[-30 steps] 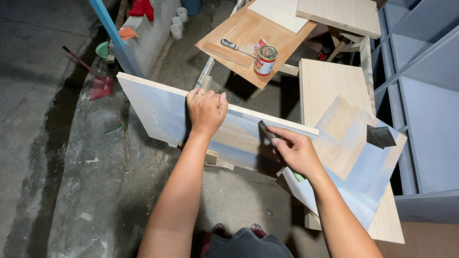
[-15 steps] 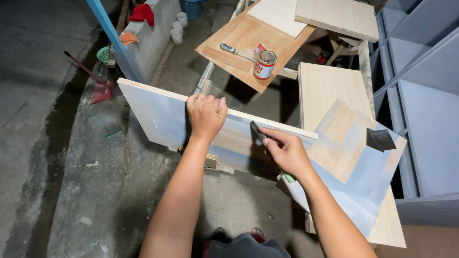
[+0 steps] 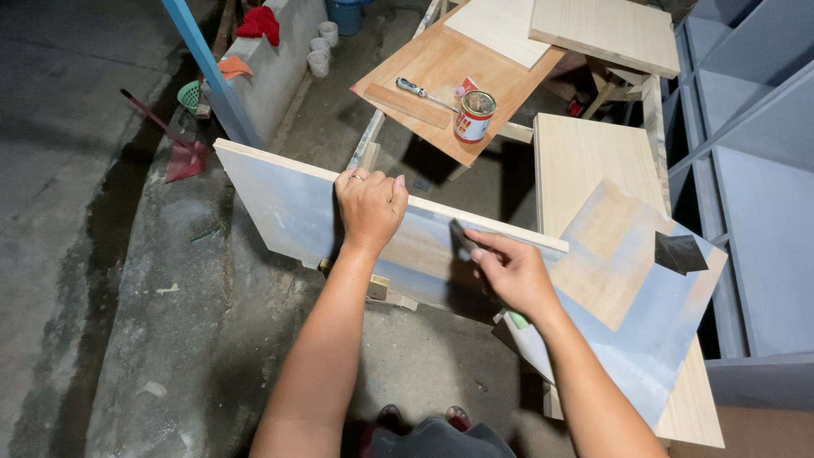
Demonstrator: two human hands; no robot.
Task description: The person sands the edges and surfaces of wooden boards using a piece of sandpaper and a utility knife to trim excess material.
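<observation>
Left hand (image 3: 370, 206) grips the top edge of the upright board (image 3: 280, 212); right hand (image 3: 509, 271) pinches a brush (image 3: 463, 242), mid-painting its face. Next stroke needs steady pressure.

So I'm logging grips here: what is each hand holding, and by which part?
Left hand grips the upright board over its top edge. Right hand pinches a small dark tool against the board's face; which part, unclear.

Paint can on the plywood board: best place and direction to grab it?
Take the can around its round side wall, coming from above: it stands upright with its top open. The near side is free; a tool lies just to its left.
</observation>
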